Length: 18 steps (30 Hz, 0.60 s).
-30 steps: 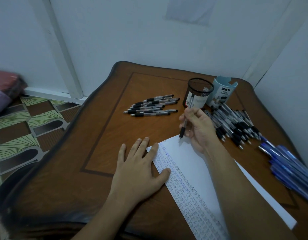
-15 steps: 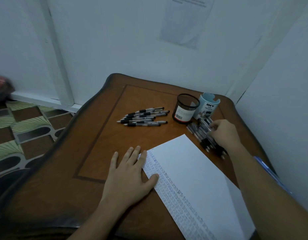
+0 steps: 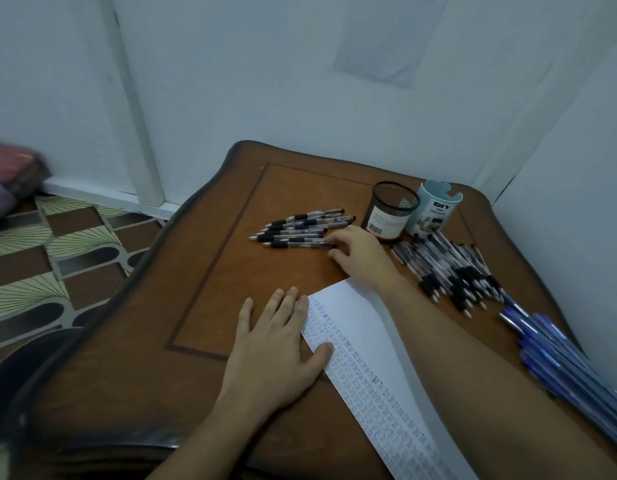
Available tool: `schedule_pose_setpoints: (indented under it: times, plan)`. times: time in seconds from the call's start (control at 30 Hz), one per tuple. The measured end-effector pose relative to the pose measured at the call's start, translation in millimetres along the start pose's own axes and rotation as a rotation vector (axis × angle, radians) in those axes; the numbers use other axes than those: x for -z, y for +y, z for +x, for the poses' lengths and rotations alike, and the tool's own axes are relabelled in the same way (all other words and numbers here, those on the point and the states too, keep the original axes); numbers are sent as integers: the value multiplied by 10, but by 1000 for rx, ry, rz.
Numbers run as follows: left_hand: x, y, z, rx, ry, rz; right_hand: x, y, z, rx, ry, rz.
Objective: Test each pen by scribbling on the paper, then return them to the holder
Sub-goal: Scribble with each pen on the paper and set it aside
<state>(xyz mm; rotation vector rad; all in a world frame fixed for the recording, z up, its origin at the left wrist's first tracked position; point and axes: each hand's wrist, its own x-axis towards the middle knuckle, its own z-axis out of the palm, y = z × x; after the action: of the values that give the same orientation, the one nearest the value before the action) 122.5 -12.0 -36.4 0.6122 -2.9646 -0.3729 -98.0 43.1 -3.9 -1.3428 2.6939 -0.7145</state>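
Half a second ago the right hand (image 3: pixel 364 252) was over the pile (image 3: pixel 449 268) of black pens. It has now crossed to the row (image 3: pixel 300 223) of pens on the other side of the holder (image 3: pixel 390 216). A second ago it held a pen upright over the paper (image 3: pixel 366 334). The left hand (image 3: pixel 276 351) has stayed where it was.

The right fingers (image 3: pixel 335 252) are loosely curled, with their tips against the butt end of the nearest pen (image 3: pixel 296 242) in the row. That pen lies flat on the table (image 3: pixel 203 306), pointing away from the fingertips. I cannot tell whether they pinch it or only touch it. The holder stands just beyond the knuckles and the pile lies behind the wrist.

The left fingers are straight and slightly spread, pressed flat. The thumb and forefinger lie on the scribbled edge of the paper and the other fingers on bare wood. They hold nothing.
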Motion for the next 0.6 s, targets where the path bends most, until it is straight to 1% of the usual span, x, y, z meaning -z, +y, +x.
schedule_pose_setpoints:
  times: [0.13, 0.3, 0.4, 0.47, 0.53, 0.6]
  plan:
    - [-4, -2, 4, -1, -7, 14, -57, -41, 100, -65, -9, 50]
    - [-5, -2, 9, -3, -13, 11, 44, -55, 141, -120, -144, 5]
    - [3, 1, 15, 0, -17, 6, 123, -3, 79, -206, -215, 86]
    - [8, 1, 16, -1, -22, 3, 174, 64, 20, -223, -217, 146]
    - [11, 5, 13, 0, -17, -5, 232, 101, -53, -251, -147, 300]
    - [9, 8, 13, 3, -10, -15, 308, 88, -129, -297, -46, 617]
